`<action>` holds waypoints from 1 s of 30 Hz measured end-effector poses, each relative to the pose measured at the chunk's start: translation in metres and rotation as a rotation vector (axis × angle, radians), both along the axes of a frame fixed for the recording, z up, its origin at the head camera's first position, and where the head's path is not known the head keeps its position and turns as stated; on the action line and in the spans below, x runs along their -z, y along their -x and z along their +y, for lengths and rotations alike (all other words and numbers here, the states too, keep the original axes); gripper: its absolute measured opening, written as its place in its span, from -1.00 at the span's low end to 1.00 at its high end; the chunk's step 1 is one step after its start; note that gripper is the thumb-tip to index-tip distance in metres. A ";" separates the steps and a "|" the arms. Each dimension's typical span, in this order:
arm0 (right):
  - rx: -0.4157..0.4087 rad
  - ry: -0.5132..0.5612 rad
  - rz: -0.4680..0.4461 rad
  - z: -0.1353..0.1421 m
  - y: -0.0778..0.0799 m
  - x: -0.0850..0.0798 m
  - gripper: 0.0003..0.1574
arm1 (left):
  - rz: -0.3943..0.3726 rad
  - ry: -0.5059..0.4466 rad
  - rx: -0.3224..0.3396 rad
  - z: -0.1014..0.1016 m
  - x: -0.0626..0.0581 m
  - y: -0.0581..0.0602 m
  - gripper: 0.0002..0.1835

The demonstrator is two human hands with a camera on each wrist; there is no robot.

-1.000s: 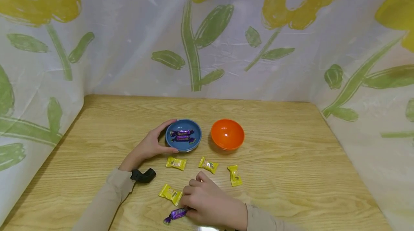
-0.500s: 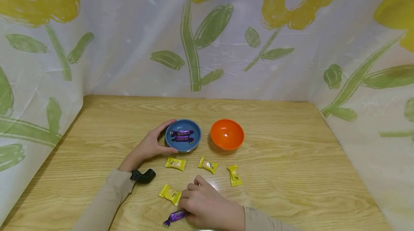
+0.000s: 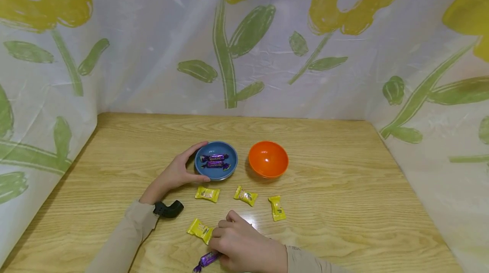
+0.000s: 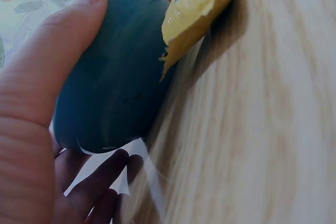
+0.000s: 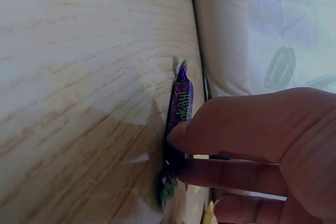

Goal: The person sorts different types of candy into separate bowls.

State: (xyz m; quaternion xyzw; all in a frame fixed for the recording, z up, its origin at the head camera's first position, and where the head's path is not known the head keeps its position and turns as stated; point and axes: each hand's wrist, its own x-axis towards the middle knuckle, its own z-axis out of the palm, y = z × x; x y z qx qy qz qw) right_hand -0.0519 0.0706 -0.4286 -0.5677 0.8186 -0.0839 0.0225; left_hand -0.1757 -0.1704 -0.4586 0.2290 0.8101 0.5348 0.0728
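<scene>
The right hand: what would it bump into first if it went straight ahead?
The right hand would probably meet the nearest yellow candy, just past its fingers, though it might pass above; height is unclear.

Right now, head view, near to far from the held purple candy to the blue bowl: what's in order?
Purple candy pinched by the right hand, front yellow candy, back-left yellow candy, blue bowl.
</scene>
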 end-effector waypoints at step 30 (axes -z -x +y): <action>-0.002 0.081 0.030 0.001 0.004 -0.023 -0.84 | -0.001 0.006 -0.007 0.000 -0.001 -0.001 0.06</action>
